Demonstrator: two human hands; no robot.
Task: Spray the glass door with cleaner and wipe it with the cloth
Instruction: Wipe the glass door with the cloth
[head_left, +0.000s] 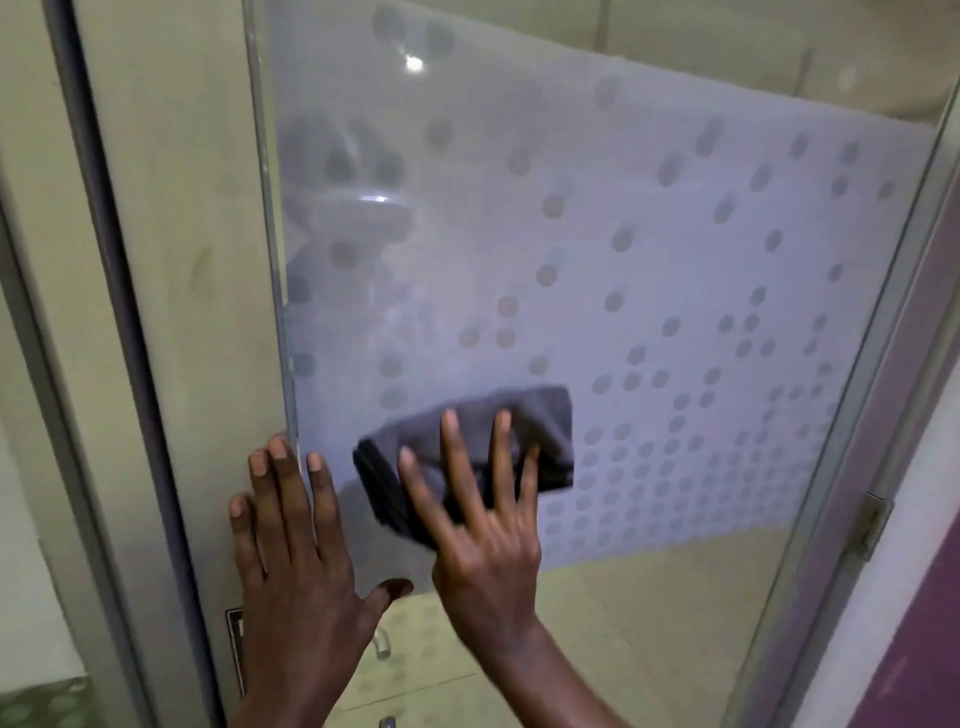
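While splayed on frosted, dotted glass door (597, 249): flat left hand (291, 535), right hand (483, 525) pressing folded grey cloth (540, 431).

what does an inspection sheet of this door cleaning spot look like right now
surface: glass door, frosted film with dot pattern, faint smears upper left
job's things: dark grey cloth pressed flat on the glass; no spray bottle seen
clutter: nothing seen
grippers: right hand spread over the cloth; left hand flat at the door's free edge
cables: nothing seen
surroundings: grey frame left, hinge right
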